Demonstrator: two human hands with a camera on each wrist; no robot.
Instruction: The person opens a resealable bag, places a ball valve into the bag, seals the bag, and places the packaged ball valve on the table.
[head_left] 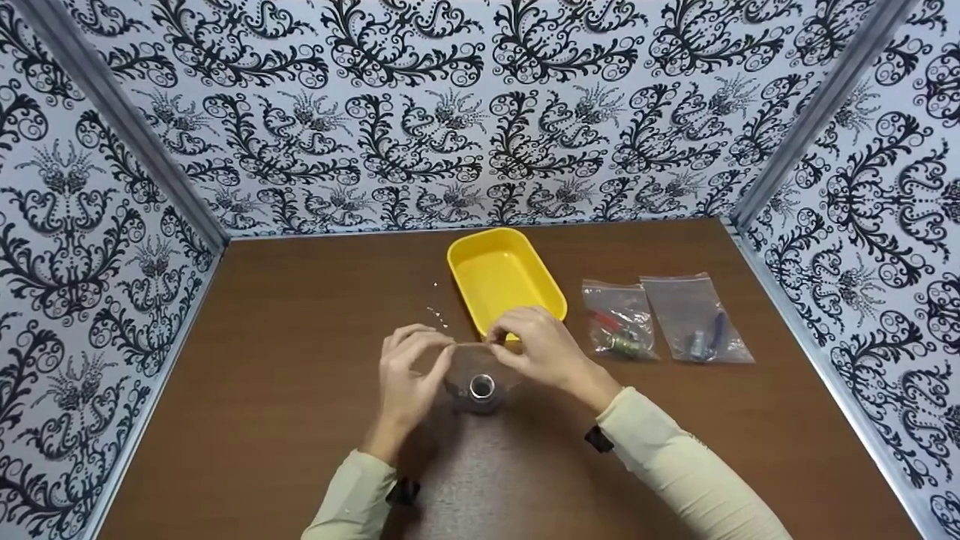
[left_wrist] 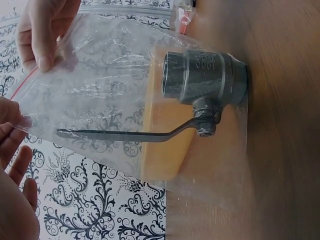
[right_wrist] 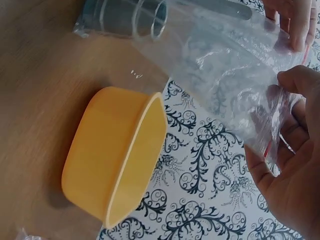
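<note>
A clear zip-top plastic bag [left_wrist: 110, 75] stands over the brown table. Inside it is a metal ball valve [left_wrist: 205, 77] with a long flat lever handle [left_wrist: 115, 135]. The valve rests at the bottom of the bag, and its round opening faces up in the head view. My left hand [head_left: 409, 367] pinches one side of the bag's top edge between thumb and fingers. At the other side my right hand [head_left: 540, 349] pinches the same edge, and the plastic is bunched there in the right wrist view. A red zip line [left_wrist: 24, 82] runs along the mouth.
Just beyond the hands sits a yellow plastic tray [head_left: 502, 281]. To the right lie two more clear bags, one with red and brassy items [head_left: 619, 319], the other with a metal piece and a dark blue item [head_left: 697, 322]. Patterned walls enclose the table.
</note>
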